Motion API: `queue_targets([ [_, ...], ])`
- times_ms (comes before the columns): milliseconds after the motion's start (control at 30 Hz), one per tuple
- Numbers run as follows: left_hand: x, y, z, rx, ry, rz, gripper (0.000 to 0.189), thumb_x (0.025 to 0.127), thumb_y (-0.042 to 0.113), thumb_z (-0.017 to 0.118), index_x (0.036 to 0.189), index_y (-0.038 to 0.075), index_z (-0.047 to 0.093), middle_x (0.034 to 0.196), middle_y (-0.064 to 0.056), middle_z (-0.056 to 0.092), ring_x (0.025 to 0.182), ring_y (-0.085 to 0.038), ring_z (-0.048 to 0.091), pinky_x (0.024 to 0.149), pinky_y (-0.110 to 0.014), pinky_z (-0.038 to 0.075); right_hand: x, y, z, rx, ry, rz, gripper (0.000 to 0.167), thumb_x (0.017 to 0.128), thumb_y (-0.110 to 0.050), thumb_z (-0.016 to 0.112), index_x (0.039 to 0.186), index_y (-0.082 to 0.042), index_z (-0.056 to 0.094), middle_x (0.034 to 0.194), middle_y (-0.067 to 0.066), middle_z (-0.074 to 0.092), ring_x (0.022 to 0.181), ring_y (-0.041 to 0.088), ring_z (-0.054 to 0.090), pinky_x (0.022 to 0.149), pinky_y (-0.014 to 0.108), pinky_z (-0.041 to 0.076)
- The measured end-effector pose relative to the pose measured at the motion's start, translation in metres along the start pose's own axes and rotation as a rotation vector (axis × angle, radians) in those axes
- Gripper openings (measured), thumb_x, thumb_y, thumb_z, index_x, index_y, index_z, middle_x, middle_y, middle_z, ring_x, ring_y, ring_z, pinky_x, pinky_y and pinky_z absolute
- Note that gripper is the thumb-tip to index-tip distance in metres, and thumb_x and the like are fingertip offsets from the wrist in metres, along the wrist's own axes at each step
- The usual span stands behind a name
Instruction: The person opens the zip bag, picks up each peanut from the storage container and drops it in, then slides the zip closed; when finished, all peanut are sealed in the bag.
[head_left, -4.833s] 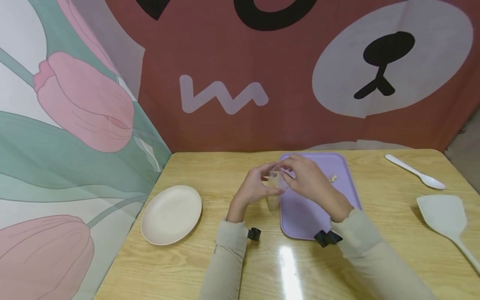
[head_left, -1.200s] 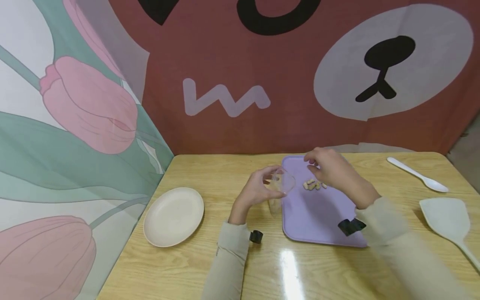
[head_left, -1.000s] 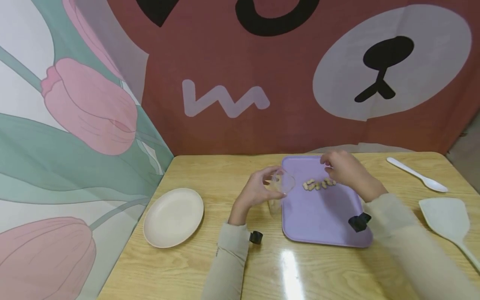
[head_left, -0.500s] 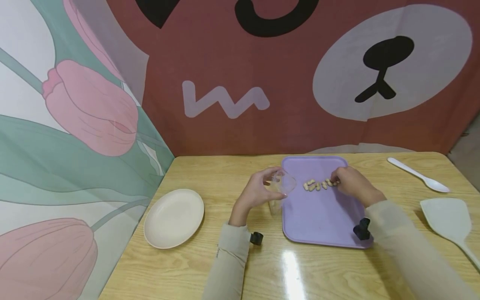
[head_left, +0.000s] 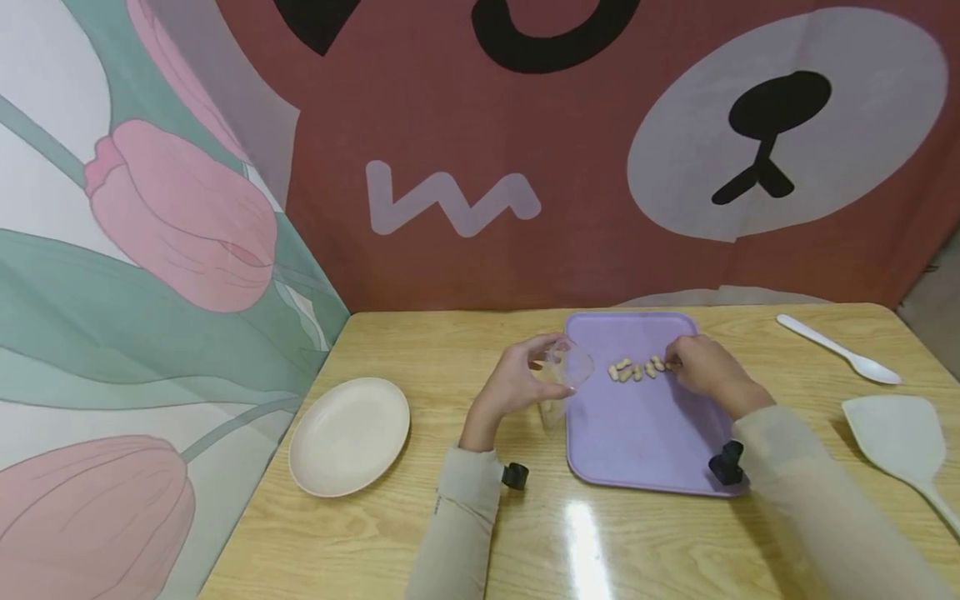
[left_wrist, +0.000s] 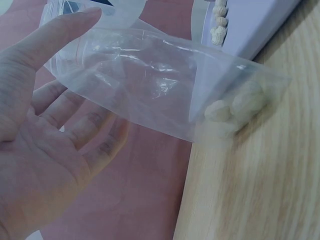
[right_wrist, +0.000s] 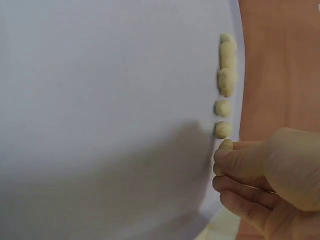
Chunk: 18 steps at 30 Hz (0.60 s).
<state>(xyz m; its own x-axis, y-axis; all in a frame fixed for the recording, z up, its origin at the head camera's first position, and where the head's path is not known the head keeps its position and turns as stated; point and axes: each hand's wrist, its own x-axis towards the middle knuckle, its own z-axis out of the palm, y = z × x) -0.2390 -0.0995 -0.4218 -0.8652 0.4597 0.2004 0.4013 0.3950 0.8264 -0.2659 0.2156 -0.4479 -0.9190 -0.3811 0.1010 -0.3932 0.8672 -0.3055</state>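
Note:
My left hand [head_left: 516,377] grips a clear zip bag [left_wrist: 145,75] near its mouth, between thumb and fingers. The bag hangs at the left edge of a purple tray [head_left: 630,446], with several peanuts [left_wrist: 245,102] in its bottom corner. On the tray lies a row of several peanuts [head_left: 636,370], shells whole. My right hand [head_left: 705,367] is low over the tray's right side, at the right end of that row. In the right wrist view its thumb and finger pinch one peanut [right_wrist: 226,146], close beside the last one in the row.
A cream plate [head_left: 349,437] stands on the wooden table [head_left: 420,350] at the left. On the right lie a white spoon [head_left: 840,350] and a pale spatula [head_left: 896,437]. A printed cloth [head_left: 450,267] hangs behind the table's back edge.
My right hand has gone from the bag's mouth rightward across the tray, then down to the row's right end. Over the last half second it barely moves. The left hand keeps holding the bag.

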Motion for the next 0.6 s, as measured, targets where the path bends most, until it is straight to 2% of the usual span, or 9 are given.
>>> queue_targets([
  [100,0.001,0.002,0.000,0.001,-0.004,0.014,0.078,0.074,0.014,0.089,0.143,0.008,0.053,0.132,-0.001,0.062,0.107,-0.016,0.060,0.090,-0.029,0.050,0.000,-0.005,-0.008,-0.021,0.027,-0.013,0.011,0.082,0.007,0.068,0.092,0.009,0.072,0.088,0.020,0.070,0.085,0.039,0.066,0.076,0.054,0.054],
  [200,0.001,0.002,0.000,0.004,-0.004,0.014,0.078,0.074,0.014,0.089,0.143,0.010,0.053,0.131,0.000,0.062,0.106,-0.015,0.060,0.089,-0.028,0.050,0.003,-0.014,-0.023,-0.029,0.085,-0.076,0.006,0.082,0.006,0.066,0.085,0.006,0.071,0.079,0.016,0.068,0.075,0.033,0.065,0.068,0.050,0.053],
  [367,0.000,0.001,-0.001,0.005,-0.001,0.006,0.079,0.074,0.015,0.089,0.143,0.011,0.053,0.131,0.000,0.062,0.106,-0.015,0.060,0.088,-0.028,0.051,0.008,-0.046,-0.049,-0.038,0.174,-0.168,0.010,0.085,0.006,0.066,0.076,0.001,0.068,0.068,0.006,0.060,0.062,0.021,0.054,0.059,0.043,0.048],
  [500,0.000,0.002,0.000,0.000,-0.005,0.007,0.079,0.073,0.015,0.089,0.143,0.009,0.053,0.129,-0.002,0.063,0.105,-0.017,0.061,0.086,-0.028,0.052,0.007,-0.084,-0.068,-0.034,0.194,-0.204,0.002,0.086,0.005,0.069,0.086,0.004,0.071,0.078,0.009,0.062,0.068,0.023,0.058,0.062,0.042,0.051],
  [600,0.000,0.002,0.000,-0.002,-0.008,0.002,0.078,0.073,0.015,0.089,0.143,0.008,0.054,0.129,-0.002,0.063,0.104,-0.018,0.061,0.085,-0.028,0.052,0.005,-0.109,-0.076,-0.018,0.207,-0.264,0.009,0.086,0.004,0.071,0.095,0.004,0.073,0.084,0.009,0.062,0.071,0.023,0.061,0.063,0.038,0.053],
])
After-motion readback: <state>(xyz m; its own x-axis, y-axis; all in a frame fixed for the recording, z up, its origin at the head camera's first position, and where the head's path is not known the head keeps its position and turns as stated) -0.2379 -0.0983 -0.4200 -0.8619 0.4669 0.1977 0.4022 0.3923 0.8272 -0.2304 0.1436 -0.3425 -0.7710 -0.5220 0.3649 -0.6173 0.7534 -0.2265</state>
